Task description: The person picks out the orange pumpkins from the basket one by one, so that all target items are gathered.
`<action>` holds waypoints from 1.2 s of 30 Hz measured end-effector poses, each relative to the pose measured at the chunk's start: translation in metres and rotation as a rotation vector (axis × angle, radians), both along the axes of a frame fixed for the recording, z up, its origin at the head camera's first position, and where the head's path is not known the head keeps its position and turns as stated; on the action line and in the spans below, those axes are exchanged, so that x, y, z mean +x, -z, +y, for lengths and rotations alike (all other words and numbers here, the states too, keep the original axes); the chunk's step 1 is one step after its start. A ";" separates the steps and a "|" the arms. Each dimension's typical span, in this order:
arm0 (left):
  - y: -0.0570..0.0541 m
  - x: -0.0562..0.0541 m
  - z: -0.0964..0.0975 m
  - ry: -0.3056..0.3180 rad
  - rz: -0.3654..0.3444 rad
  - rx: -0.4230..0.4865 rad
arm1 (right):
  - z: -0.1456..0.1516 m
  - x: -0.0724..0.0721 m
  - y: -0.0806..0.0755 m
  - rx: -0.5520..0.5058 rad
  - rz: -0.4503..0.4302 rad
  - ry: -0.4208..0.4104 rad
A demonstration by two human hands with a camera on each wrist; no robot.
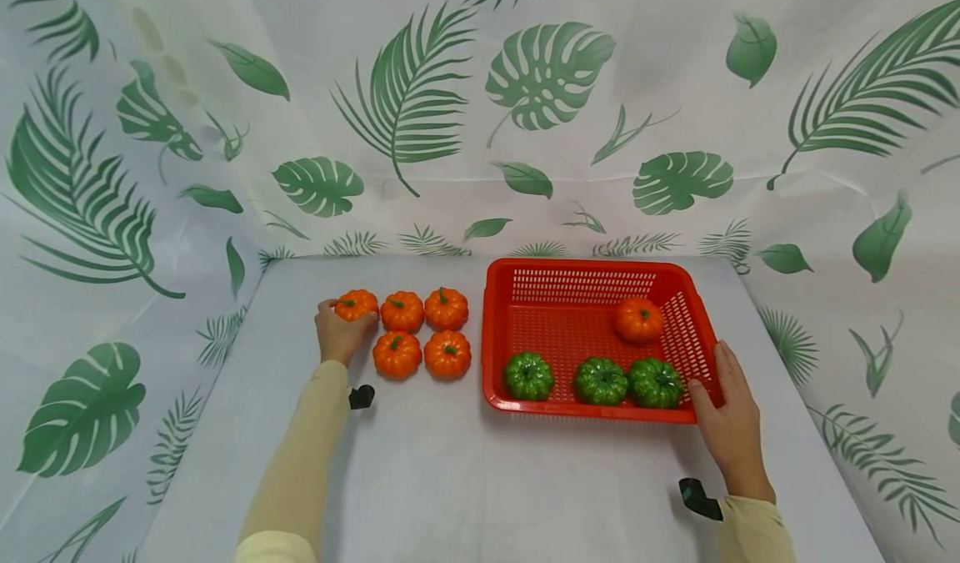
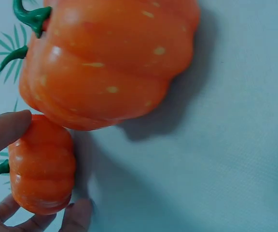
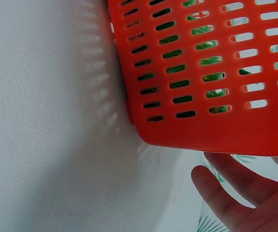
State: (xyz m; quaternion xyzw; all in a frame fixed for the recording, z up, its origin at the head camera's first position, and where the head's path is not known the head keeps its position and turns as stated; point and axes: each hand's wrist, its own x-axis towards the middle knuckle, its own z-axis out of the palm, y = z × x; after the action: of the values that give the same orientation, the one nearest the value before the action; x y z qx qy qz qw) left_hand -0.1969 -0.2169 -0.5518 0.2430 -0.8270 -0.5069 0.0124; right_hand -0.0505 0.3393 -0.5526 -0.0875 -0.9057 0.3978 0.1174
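My left hand (image 1: pixel 341 334) grips a small orange toy pumpkin (image 1: pixel 357 304) at the back left end of a group of several orange pumpkins (image 1: pixel 402 311). In the left wrist view, thumb and fingers lie on either side of that pumpkin (image 2: pixel 42 166), while a nearer one (image 2: pixel 115 58) looms large above it. On the right, my right hand (image 1: pixel 731 429) holds the right rim of a red plastic basket (image 1: pixel 592 414), thumb toward its front corner. Inside the basket sit one orange pumpkin (image 1: pixel 639 321) and three green pumpkins (image 1: pixel 528 376) along the front side.
A pale table (image 1: pixel 480 488) bears everything. Behind it and at both sides hangs a white sheet (image 1: pixel 450 129) printed with green leaves. A black wrist-camera piece (image 1: pixel 362 396) juts out beside the left wrist, another (image 1: pixel 699 499) beside the right.
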 end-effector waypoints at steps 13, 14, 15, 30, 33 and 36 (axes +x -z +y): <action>0.007 -0.003 0.005 -0.008 -0.059 -0.059 | 0.000 0.001 0.000 -0.005 0.024 -0.006; 0.008 -0.003 0.005 -0.010 -0.062 -0.068 | 0.000 0.000 0.000 -0.005 0.028 -0.006; 0.008 -0.003 0.005 -0.009 -0.063 -0.076 | 0.000 0.000 0.000 -0.004 0.032 -0.007; -0.003 -0.004 -0.001 0.089 0.018 -0.061 | 0.000 0.000 0.001 -0.006 0.009 -0.003; -0.012 -0.010 0.002 0.101 0.051 -0.070 | 0.000 0.001 0.001 -0.010 0.008 -0.001; -0.023 -0.016 0.009 0.136 0.085 -0.095 | 0.000 0.001 0.000 -0.011 0.007 -0.001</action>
State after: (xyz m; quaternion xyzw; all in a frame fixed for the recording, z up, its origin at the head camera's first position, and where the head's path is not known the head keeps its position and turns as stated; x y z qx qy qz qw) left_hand -0.2132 -0.2080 -0.5288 0.1639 -0.8633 -0.4768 0.0246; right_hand -0.0497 0.3394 -0.5531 -0.0865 -0.9031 0.4033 0.1199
